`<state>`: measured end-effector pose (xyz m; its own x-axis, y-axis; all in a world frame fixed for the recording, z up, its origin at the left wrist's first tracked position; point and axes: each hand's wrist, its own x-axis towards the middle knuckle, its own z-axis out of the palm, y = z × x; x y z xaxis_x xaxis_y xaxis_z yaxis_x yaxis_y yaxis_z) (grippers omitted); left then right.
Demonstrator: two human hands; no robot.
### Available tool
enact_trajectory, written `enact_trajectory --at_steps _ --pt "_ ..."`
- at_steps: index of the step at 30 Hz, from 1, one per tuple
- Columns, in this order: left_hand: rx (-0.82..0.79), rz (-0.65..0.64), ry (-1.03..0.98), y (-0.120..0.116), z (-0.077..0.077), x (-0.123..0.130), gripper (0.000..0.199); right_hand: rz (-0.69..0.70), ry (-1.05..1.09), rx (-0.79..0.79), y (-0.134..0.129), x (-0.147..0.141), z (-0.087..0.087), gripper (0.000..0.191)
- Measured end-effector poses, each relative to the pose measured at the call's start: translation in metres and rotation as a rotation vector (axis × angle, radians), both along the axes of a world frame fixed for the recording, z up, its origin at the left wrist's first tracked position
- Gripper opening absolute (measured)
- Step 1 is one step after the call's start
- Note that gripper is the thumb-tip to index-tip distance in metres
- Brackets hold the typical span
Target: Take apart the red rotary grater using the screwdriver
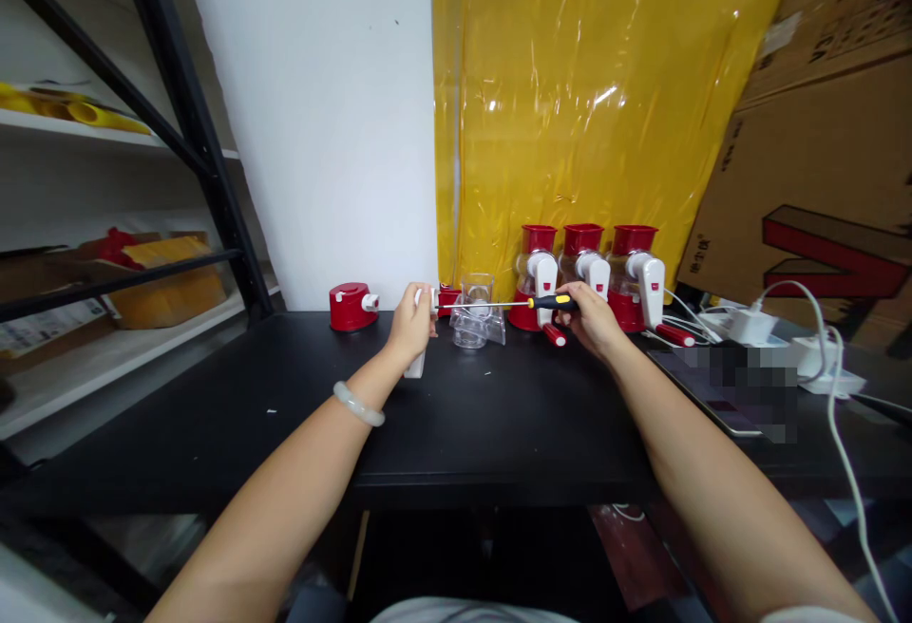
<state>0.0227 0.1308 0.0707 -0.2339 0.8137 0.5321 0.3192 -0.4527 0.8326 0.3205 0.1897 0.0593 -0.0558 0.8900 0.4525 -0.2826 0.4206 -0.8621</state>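
Note:
My left hand (411, 327) is closed around a white plastic crank arm (414, 366), whose lower end shows below the fingers. My right hand (593, 321) grips a screwdriver (553, 302) by its black and yellow handle. The long shaft points left and its tip meets the part in my left hand; I cannot make out a screw there. Between the hands, just behind the shaft, stands a clear plastic housing (470, 330). A small red part (447, 298) sits beside it, partly hidden by my left hand. Left of that hand rests a red round base (352, 308) with a white knob.
Several assembled red and white hand-crank graters (636, 281) stand at the back right. White chargers (751, 325) and cables lie near a dark tablet (712, 386). A large cardboard box (805, 148) leans at right; a black-framed shelf (192, 129) is at left.

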Motion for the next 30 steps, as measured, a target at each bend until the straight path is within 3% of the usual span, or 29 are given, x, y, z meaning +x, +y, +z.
enact_trajectory --at_steps 10,14,17,30 --pt "-0.004 0.009 0.014 0.000 0.000 0.000 0.029 0.067 0.058 -0.038 -0.002 0.003 0.000 0.020" --pt "0.001 0.008 -0.005 0.000 0.000 0.000 0.030 -0.005 -0.051 -0.017 0.002 0.003 -0.003 0.041" --pt "-0.001 0.005 -0.012 0.001 0.000 -0.001 0.031 -0.047 -0.140 0.018 0.003 0.003 -0.004 0.042" --pt "0.000 0.010 -0.022 0.000 0.001 0.000 0.030 0.111 0.067 -0.077 -0.010 0.001 0.004 0.035"
